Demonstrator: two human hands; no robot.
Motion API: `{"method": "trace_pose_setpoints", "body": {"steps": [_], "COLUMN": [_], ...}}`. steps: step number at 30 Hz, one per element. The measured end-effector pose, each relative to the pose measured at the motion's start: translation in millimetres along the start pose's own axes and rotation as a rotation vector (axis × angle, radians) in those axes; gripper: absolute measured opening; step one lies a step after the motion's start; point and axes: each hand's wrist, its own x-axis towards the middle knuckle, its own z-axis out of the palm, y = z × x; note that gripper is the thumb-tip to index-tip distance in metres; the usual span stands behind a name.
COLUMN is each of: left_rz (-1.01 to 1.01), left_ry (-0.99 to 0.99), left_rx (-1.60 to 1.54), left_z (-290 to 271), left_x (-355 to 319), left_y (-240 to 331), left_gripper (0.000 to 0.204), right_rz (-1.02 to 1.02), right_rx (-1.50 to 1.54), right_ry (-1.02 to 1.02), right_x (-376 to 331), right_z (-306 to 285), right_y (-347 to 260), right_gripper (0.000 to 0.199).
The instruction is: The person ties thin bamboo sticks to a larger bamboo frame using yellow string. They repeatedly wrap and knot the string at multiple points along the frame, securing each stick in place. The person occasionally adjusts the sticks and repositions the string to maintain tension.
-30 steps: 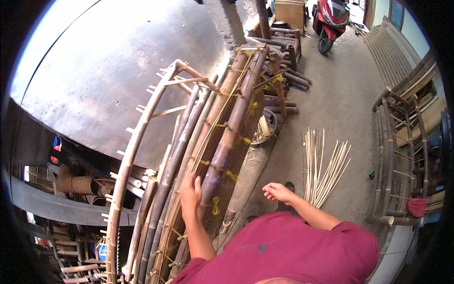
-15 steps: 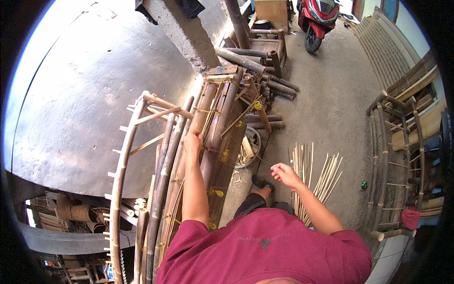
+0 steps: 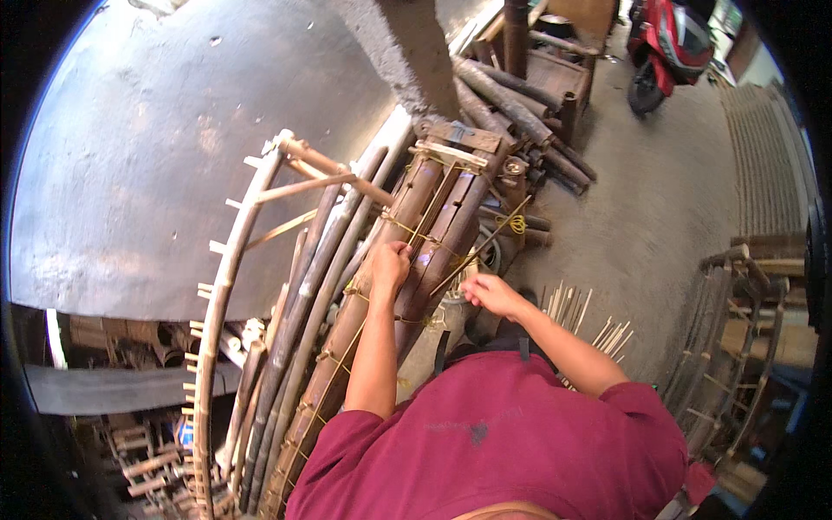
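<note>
My left hand [image 3: 391,264] is closed at the slot between two brown bamboo poles [image 3: 425,192], where thin sticks lie lengthwise. Its fingertips pinch together, and what they hold is too small to make out. Yellow cord [image 3: 407,227] is tied across the poles at several spots. To the right of the poles my right hand [image 3: 490,295] is raised with its fingers curled in; anything inside is hidden. Just beyond it a thin dark stick [image 3: 482,245] slants out from the poles, close to a loop of yellow cord [image 3: 513,224]. A short wooden bar [image 3: 452,155] crosses the poles' far end.
On the left stands a bamboo frame [image 3: 227,277] with short pegs, next to several long poles [image 3: 299,286]. Cut bamboo [image 3: 511,100] is piled at the far end by a concrete post [image 3: 394,52]. Split sticks [image 3: 568,308] lie on the floor at right. Farther off is a red motorbike [image 3: 666,52].
My right hand has come left, closer to the poles and my left hand. My left hand stays at the slot. The view has turned, and the dark woven strips beside the poles no longer show.
</note>
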Motion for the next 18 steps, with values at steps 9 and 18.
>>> {"method": "trace_pose_setpoints", "body": {"steps": [9,18], "left_rz": [-0.302,-0.236], "left_ry": [0.06,0.034], "left_rx": [0.124,-0.093], "left_z": [45.5,21.4], "left_x": [5.8,9.3], "left_y": [21.4,28.1], "left_gripper": [0.032,0.036], "right_rz": [-0.417,-0.41], "right_rx": [0.913,-1.496], "right_ry": [0.296,-0.086], "right_x": [121.8,238.9], "right_z": [36.9,59.4], "right_y": [-89.7,-174.6], "right_gripper": [0.021,0.066]}}
